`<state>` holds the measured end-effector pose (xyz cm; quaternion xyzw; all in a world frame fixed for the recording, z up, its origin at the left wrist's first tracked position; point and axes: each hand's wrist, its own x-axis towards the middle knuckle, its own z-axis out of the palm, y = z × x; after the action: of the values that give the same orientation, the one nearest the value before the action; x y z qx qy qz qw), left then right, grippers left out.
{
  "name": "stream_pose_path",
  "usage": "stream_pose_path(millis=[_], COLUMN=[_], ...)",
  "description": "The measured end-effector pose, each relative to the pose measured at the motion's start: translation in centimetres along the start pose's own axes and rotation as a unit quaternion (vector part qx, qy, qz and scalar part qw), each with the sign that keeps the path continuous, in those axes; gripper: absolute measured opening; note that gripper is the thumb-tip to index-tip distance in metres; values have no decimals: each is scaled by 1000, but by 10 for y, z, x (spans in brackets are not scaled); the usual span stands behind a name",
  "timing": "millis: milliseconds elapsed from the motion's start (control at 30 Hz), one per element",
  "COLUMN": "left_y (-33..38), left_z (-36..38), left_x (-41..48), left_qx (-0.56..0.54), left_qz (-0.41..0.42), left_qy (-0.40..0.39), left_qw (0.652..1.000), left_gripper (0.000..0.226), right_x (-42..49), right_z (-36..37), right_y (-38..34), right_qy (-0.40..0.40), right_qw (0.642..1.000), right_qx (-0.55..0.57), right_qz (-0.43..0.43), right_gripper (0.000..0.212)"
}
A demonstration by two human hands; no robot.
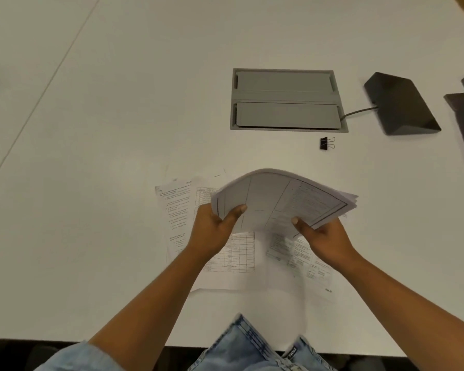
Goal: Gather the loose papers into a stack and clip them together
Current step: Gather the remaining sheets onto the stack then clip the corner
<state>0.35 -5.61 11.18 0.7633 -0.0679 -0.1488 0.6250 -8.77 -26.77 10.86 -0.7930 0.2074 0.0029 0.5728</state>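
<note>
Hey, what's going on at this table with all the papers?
A person is gathering papers. Both hands hold a bent stack above the table: the left hand grips its left edge and the right hand grips its right. A few sheets lie flat on the table underneath, not yet picked up. A black clip lies untouched farther back on the right, by a grey hatch. Nothing is clipped yet.

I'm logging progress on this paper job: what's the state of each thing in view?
Paper stack: lifted off the table, bowed, edges uneven, unclipped.
Loose sheets: flat on the table, spread out.
Binder clip: lying on the table, unused.
Left hand: grips the stack.
Right hand: grips the stack.
Cable box: lids closed.
</note>
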Motion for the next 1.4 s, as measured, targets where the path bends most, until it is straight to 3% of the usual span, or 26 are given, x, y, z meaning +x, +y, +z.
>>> stream_pose_path(millis=[67,200,333,467,567,667,733,833,933,1100,1267,1400], left_y=[10,25,15,-4,-17,-23,-26,-30,-29,-28,-28,-30], left_z=[-6,-20,-24,-24,-32,-47,-59,-74,-83,-86,-82,-80], left_x=[1,-2,-16,-37,-49,-59,-63,-68,-71,-71,-70,-71], left_qx=[-25,-96,-112,-120,-100,-91,-86,-80,-68,-58,-55,-49], left_qz=[2,-34,-120,-184,-200,-214,-222,-230,-230,-220,-213,-212], left_qy=[9,41,-9,-7,8,29,46,70,79,98,105,105], left_qw=[1000,994,986,976,975,972,970,967,968,969,970,970], left_gripper=[27,20,47,34,29,17,16,17,17,10,16,19], right_x=[1,-4,-14,-26,-27,-21,-17,-10,-6,-4,-9,-6], right_z=[-4,-10,-4,5,6,-2,-11,-16,-10,-6,-1,10], right_y=[-4,-14,-16,-7,10,46,71,100,107,108,107,99], right_qy=[-9,-8,0,-46,-31,175,258,245,190,196,183,188], right_qw=[1000,998,985,970,974,965,935,887,864,878,902,896], right_qx=[-3,58,169,218,179,71,-68,-185,-234,-181,-182,-204], right_qz=[-5,-8,28,96,139,185,236,346,404,399,347,347], right_gripper=[10,17,23,30,26,14,25,72,89,86,57,68])
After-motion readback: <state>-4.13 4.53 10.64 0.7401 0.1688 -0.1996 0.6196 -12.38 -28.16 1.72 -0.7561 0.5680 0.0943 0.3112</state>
